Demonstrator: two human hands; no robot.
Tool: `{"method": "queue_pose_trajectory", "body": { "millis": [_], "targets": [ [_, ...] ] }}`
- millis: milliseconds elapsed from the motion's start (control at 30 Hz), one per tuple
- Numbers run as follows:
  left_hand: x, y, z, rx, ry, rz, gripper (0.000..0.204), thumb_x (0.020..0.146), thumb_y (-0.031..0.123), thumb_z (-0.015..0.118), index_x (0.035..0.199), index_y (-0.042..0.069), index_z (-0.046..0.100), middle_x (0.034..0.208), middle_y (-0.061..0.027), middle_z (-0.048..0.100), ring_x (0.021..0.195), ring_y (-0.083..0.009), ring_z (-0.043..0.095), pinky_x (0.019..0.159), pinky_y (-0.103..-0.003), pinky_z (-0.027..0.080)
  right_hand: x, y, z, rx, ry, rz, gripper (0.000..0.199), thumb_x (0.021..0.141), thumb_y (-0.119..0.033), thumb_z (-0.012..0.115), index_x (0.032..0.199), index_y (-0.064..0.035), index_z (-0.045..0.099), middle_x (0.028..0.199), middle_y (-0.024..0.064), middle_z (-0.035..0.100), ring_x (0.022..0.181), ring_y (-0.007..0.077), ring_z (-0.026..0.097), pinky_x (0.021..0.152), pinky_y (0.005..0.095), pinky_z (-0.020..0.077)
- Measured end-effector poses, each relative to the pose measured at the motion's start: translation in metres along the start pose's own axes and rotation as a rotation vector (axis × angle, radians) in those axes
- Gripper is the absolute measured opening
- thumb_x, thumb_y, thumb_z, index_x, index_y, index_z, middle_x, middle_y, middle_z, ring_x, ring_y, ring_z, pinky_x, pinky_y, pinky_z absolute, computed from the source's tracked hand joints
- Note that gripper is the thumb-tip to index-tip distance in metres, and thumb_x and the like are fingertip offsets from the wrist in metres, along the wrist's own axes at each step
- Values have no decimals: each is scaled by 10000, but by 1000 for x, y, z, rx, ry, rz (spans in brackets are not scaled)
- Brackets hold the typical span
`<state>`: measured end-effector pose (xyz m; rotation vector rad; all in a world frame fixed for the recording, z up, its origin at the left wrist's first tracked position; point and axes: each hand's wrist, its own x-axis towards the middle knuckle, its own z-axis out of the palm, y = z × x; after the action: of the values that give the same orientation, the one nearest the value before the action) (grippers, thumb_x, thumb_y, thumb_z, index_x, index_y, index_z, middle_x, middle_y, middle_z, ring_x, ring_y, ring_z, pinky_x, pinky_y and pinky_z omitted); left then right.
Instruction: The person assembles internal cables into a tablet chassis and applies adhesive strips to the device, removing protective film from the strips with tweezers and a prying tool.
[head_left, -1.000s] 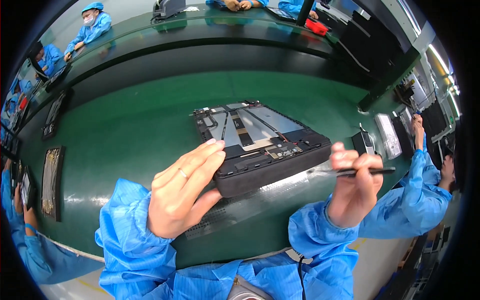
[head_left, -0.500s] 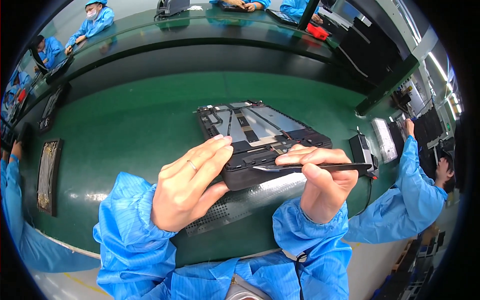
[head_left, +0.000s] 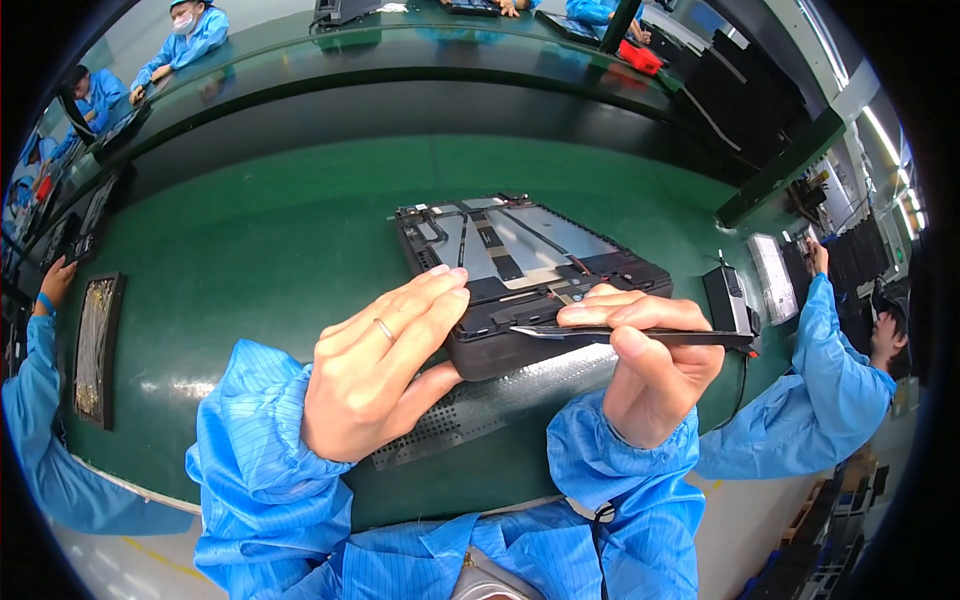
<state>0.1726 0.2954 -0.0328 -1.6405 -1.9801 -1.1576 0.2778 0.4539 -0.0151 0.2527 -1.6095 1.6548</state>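
Note:
In the middle of the bench lies an opened black electronic device [head_left: 545, 240], a flat casing with silver-grey panels, black ribbon strips and cables inside. My left hand [head_left: 385, 365] grips its near left corner, the fingers stretched along the top edge and the thumb against the front side. Black tweezers [head_left: 690, 337] with a pale pointed tip lie crosswise in my right hand [head_left: 655, 365], pinched between thumb and fingers. Their tip points left, by the device's near edge. The right fingertips rest on the inner parts near that edge; what they touch is partly hidden.
Under the device's near side is a perforated metallic strip [head_left: 440, 430] on the green bench [head_left: 250, 250]. At left stands a tray of thin rods or cables [head_left: 98, 350]. At right are a black box-like tool [head_left: 730, 300] and a clear case [head_left: 772, 280]. Co-workers in blue sit around.
My hands stay nearly in place, the right one and the tweezers shifting very slightly right. At the far left, a co-worker's hand has reached forward to a black part.

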Motion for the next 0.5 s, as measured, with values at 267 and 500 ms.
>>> {"method": "queue_pose_trajectory", "body": {
  "millis": [267, 500],
  "targets": [
    [-1, -2, 0, 5, 10, -2, 467, 504, 17, 664, 938, -71, 518, 965, -193, 543, 918, -309, 539, 774, -347, 459, 0, 5, 0, -3, -29, -48, 123, 655, 71, 516, 773, 93, 545, 753, 222, 595, 693, 270, 585, 714, 367, 437],
    [0, -1, 0, -7, 29, -11, 456, 509, 16, 661, 933, -73, 521, 964, -191, 544, 918, -310, 539, 771, -345, 459, 2, -2, 1, -43, -22, -15, 113, 660, 72, 513, 765, 87, 551, 758, 217, 596, 708, 265, 584, 731, 372, 432]
  ]
}}
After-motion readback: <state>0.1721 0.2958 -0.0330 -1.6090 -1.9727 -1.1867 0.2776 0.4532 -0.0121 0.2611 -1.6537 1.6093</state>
